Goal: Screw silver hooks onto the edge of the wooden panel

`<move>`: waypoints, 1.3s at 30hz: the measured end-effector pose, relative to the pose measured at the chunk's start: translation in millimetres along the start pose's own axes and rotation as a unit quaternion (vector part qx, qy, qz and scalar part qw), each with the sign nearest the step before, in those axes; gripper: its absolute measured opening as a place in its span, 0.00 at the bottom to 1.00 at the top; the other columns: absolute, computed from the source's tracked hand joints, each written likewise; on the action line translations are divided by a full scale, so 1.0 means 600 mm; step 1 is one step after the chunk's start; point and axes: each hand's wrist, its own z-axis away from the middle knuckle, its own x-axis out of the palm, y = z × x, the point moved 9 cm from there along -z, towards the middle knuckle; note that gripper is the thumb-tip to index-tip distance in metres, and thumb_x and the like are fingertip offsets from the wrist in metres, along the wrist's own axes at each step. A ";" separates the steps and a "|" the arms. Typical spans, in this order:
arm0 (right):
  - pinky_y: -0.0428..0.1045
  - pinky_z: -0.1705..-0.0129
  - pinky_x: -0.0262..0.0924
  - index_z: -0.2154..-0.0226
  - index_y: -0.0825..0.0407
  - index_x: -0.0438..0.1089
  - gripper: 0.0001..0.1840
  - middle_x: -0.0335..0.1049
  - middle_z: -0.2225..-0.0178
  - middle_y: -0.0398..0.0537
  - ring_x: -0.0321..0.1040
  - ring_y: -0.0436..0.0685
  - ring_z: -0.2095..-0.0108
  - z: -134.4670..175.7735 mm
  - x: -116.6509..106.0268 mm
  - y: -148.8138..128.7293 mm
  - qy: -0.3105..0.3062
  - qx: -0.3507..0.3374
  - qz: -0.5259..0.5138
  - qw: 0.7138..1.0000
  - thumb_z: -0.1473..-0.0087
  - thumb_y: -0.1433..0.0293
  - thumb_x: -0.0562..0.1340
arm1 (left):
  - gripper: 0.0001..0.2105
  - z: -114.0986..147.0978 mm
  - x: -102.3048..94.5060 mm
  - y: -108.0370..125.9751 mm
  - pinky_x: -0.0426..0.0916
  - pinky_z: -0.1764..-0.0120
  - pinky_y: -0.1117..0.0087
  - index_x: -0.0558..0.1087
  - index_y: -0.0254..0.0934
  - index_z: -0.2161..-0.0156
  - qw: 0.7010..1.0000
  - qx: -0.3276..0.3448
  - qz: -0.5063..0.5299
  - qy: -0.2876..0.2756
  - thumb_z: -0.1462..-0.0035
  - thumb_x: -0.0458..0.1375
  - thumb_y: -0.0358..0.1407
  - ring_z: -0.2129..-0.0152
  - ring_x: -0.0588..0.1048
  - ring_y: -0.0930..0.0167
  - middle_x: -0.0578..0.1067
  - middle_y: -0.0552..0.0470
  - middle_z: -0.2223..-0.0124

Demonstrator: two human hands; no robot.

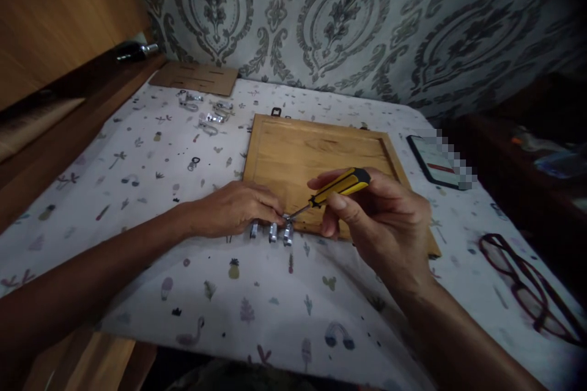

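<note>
A framed wooden board point(316, 146) lies flat on the table. Along its near edge sit small shiny metal clips point(273, 232), side by side and partly overhanging the edge. My left hand point(243, 208) rests at that edge, its fingers pressed together on the rightmost metal clip point(288, 235). In my right hand point(385, 214) is a yellow and black screwdriver point(342, 186), gripped by the handle between thumb and fingers. Its shaft slants down to the left, and the tip meets the top of that clip. Any screw under the tip is too small to make out.
More metal clips point(213, 117) lie at the back left, near a flat piece of cardboard point(195, 78). A phone point(433, 162) and red-framed glasses point(527, 287) are at the right. A patterned cloth point(206, 293) covers the table; a wooden cabinet point(68, 12) stands left.
</note>
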 end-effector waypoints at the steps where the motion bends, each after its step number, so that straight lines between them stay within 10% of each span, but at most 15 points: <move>1: 0.44 0.85 0.66 0.66 0.48 0.77 0.10 0.81 0.64 0.45 0.68 0.46 0.85 -0.001 -0.002 -0.001 0.006 -0.006 0.004 1.000 0.47 0.61 0.73 | 0.15 0.000 0.000 -0.001 0.73 0.55 0.73 0.79 0.38 0.53 1.000 -0.001 0.002 -0.001 0.34 0.52 0.23 0.56 0.79 0.71 0.81 0.47 0.53; 12: 0.46 0.78 0.73 0.55 0.45 0.77 0.12 0.81 0.62 0.44 0.73 0.48 0.80 0.005 -0.010 0.011 -0.009 -0.007 -0.028 1.000 0.42 0.62 0.69 | 0.22 0.001 -0.001 0.002 0.74 0.53 0.68 0.78 0.36 0.51 1.000 0.006 -0.027 -0.009 0.41 0.49 0.16 0.55 0.79 0.69 0.81 0.47 0.51; 19: 0.44 0.83 0.68 0.70 0.50 0.76 0.08 0.81 0.63 0.46 0.70 0.46 0.83 0.011 -0.022 -0.001 0.033 -0.044 -0.008 0.998 0.46 0.64 0.72 | 0.21 0.001 -0.005 0.006 0.74 0.56 0.69 0.79 0.36 0.53 0.998 0.031 -0.050 0.023 0.40 0.48 0.17 0.57 0.80 0.69 0.82 0.47 0.53; 39: 0.47 0.83 0.65 0.65 0.47 0.76 0.02 0.79 0.64 0.46 0.68 0.49 0.82 0.032 -0.033 -0.022 0.088 -0.110 0.038 0.989 0.40 0.67 0.68 | 0.16 0.003 -0.002 0.001 0.74 0.55 0.69 0.80 0.36 0.53 1.000 0.007 -0.015 0.015 0.34 0.52 0.21 0.56 0.79 0.69 0.82 0.46 0.52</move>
